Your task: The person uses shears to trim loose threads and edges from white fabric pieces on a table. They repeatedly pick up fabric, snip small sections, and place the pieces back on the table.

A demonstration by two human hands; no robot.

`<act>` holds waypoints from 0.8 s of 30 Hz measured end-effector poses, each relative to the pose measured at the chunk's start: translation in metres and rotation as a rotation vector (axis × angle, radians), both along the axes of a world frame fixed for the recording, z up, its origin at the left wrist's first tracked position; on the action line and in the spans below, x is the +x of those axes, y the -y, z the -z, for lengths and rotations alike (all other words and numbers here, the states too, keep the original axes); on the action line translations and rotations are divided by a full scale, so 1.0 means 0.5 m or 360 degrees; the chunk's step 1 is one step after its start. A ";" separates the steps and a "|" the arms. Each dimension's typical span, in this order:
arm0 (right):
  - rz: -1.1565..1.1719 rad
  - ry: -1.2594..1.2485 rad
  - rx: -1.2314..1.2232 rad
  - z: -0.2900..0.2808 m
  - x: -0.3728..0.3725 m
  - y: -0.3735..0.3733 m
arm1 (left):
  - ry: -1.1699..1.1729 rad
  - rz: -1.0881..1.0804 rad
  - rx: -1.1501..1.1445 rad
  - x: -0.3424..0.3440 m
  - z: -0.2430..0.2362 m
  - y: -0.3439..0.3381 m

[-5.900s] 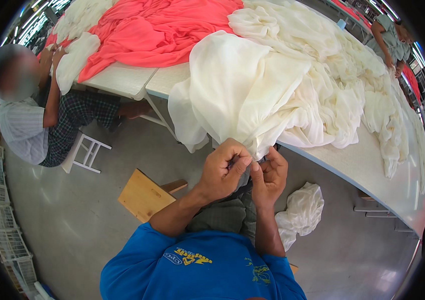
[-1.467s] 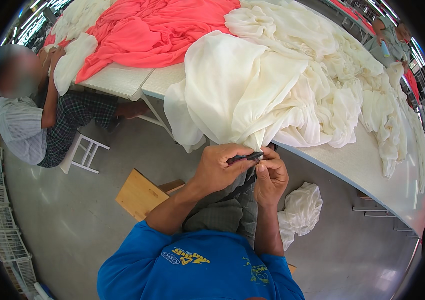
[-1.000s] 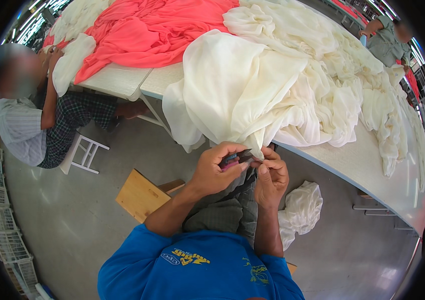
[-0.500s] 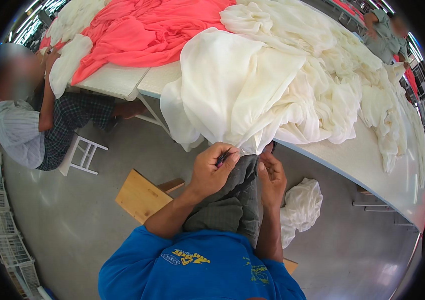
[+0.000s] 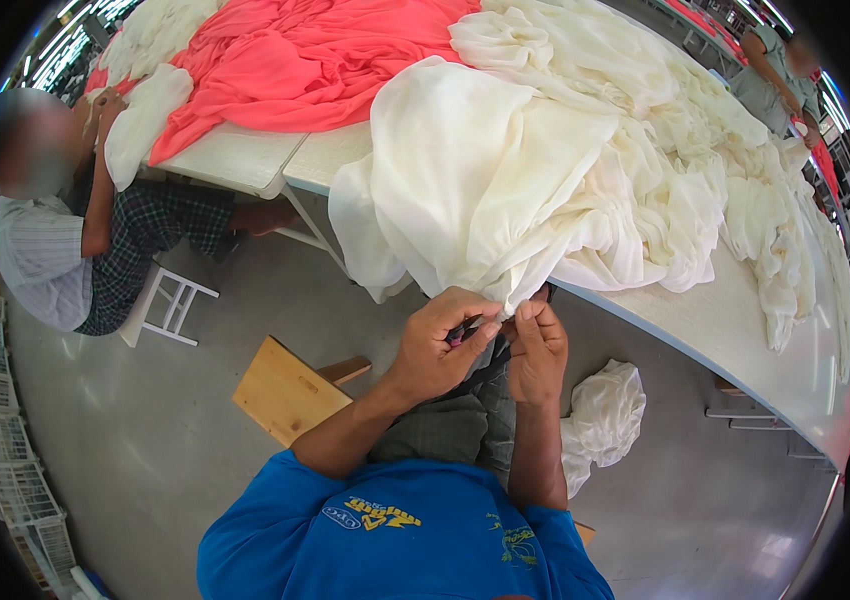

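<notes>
A big sheet of thin cream fabric (image 5: 470, 180) hangs from the table's near edge toward my lap, its lower end gathered to a point. My left hand (image 5: 445, 345) is closed, with thumb and forefinger pinching that gathered edge. Tucked inside the same hand is a small dark tool (image 5: 459, 333) with a pinkish part; its kind is mostly hidden by the fingers. Right beside it, my right hand (image 5: 537, 350) pinches the fabric edge between thumb and fingertips. The two hands nearly touch, above my dark trousers.
Coral fabric (image 5: 285, 75) lies heaped on the white table (image 5: 335, 155). A co-worker (image 5: 45, 230) sits at the left, and another person (image 5: 775, 80) is at the far right. Near my legs are a wooden stool (image 5: 285, 392) and a white cloth bundle (image 5: 607, 405).
My right hand has moved slightly up and left, its fingers closing on the fabric edge beside my left hand. The fabric's end is now bunched between both hands.
</notes>
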State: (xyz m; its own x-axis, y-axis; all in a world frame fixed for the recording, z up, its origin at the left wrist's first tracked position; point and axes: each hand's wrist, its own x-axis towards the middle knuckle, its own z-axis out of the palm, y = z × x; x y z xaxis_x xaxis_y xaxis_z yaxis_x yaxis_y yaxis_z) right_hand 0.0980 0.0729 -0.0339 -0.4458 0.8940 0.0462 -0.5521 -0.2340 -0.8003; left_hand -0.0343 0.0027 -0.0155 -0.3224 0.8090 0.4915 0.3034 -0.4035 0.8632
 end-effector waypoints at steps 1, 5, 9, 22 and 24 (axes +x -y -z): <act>-0.0012 -0.0028 -0.0025 -0.004 0.000 0.002 | 0.0000 -0.0002 -0.0023 0.000 -0.005 0.001; -0.0041 -0.0078 -0.0062 -0.019 0.000 0.009 | 0.0023 0.0012 -0.0026 0.001 -0.013 0.004; -0.0023 -0.0006 0.0058 -0.020 0.003 0.013 | 0.0052 0.0032 -0.0019 0.001 -0.011 0.005; 0.0102 0.0206 0.0364 -0.007 0.000 0.019 | 0.0278 -0.0029 -0.0127 0.005 -0.009 0.000; 0.0102 0.0209 0.0353 -0.008 0.001 0.019 | 0.0349 -0.0010 -0.0178 0.006 -0.006 0.001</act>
